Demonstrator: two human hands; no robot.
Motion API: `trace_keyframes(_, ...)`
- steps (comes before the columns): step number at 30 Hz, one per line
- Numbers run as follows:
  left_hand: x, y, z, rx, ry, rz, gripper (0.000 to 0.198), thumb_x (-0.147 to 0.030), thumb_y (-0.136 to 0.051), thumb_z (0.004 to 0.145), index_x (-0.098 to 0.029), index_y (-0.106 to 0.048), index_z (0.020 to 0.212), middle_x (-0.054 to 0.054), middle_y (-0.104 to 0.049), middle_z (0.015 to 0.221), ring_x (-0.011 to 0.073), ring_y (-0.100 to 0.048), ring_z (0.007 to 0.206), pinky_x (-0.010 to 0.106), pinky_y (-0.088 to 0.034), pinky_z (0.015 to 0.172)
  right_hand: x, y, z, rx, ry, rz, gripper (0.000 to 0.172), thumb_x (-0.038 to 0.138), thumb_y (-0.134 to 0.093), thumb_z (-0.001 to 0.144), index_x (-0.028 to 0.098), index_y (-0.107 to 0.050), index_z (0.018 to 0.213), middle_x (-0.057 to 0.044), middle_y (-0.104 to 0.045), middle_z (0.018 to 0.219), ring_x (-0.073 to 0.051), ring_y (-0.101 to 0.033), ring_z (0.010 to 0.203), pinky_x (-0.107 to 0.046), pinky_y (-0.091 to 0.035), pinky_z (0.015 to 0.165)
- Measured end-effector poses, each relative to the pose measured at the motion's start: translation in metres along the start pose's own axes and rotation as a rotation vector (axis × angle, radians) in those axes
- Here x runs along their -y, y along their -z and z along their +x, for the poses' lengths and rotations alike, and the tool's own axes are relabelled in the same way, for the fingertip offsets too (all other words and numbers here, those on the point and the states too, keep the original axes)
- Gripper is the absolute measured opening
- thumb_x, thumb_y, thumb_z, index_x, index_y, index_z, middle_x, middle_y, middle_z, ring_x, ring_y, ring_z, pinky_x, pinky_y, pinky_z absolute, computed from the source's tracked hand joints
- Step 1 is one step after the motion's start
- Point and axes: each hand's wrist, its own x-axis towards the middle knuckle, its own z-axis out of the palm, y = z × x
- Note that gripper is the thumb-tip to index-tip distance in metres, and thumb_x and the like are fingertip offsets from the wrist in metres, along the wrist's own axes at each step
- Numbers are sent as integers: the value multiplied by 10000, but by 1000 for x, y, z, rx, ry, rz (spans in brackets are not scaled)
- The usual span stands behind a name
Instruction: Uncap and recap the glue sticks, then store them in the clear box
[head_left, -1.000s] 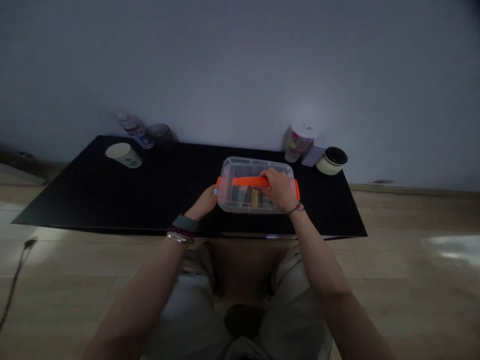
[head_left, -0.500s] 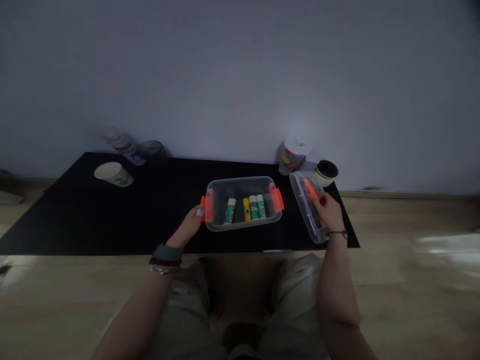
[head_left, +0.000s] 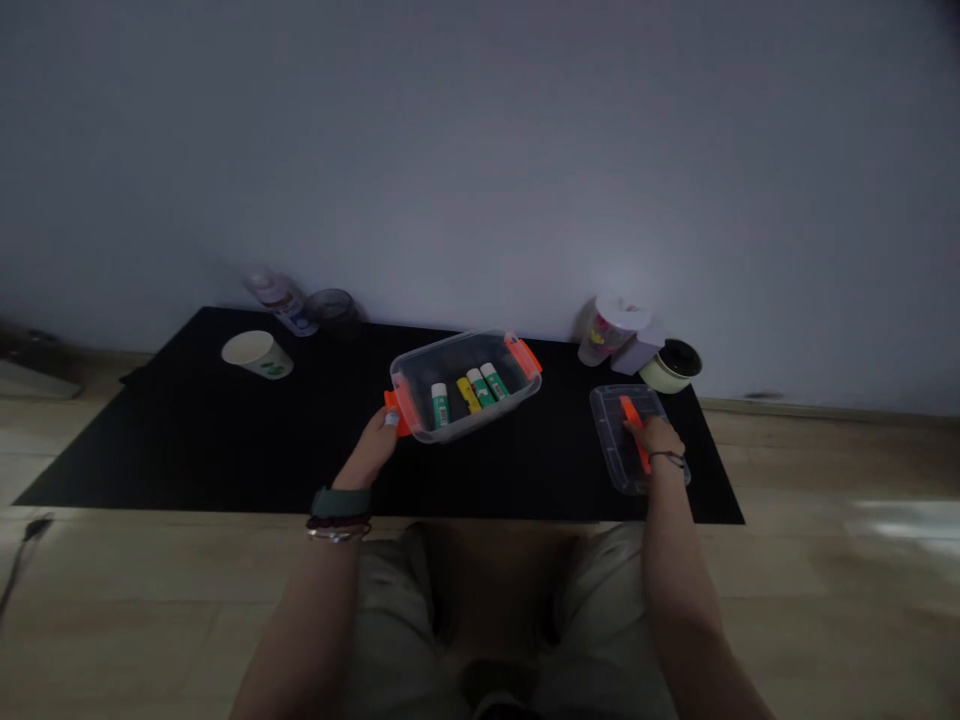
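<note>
A clear plastic box (head_left: 411,385) with orange clips stands open on the black mat (head_left: 187,440), turned at an angle. Inside it lie several glue sticks (head_left: 469,390), green and yellow. My left hand (head_left: 375,448) grips the box at its near-left orange clip. The clear lid (head_left: 611,440) with an orange handle lies flat on the mat at the right. My right hand (head_left: 654,436) rests on the lid, fingers closed around its orange handle.
A paper cup (head_left: 257,354) lies at the back left, beside a small bottle (head_left: 274,295) and a dark glass (head_left: 334,308). At the back right stand a white cup (head_left: 609,326), a pale box and a cream bowl (head_left: 671,365). Wooden floor surrounds the mat.
My right hand lifted the lid off the box, carried it right and laid it flat on the mat. My left hand turned the open box and slid it back-left.
</note>
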Motion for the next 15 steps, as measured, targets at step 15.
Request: trace_keyframes(15,-69,-54,-78,63,-929,658,313,-269,-442,993,-165,-616,1232,131,-644,1362,273,-576,1282,431,-414,1095,255,30,-100,-55,1081,26,145,128,-663,851,75,-700,981,-183,-742,972,-248,-694,940,-388,-512,888)
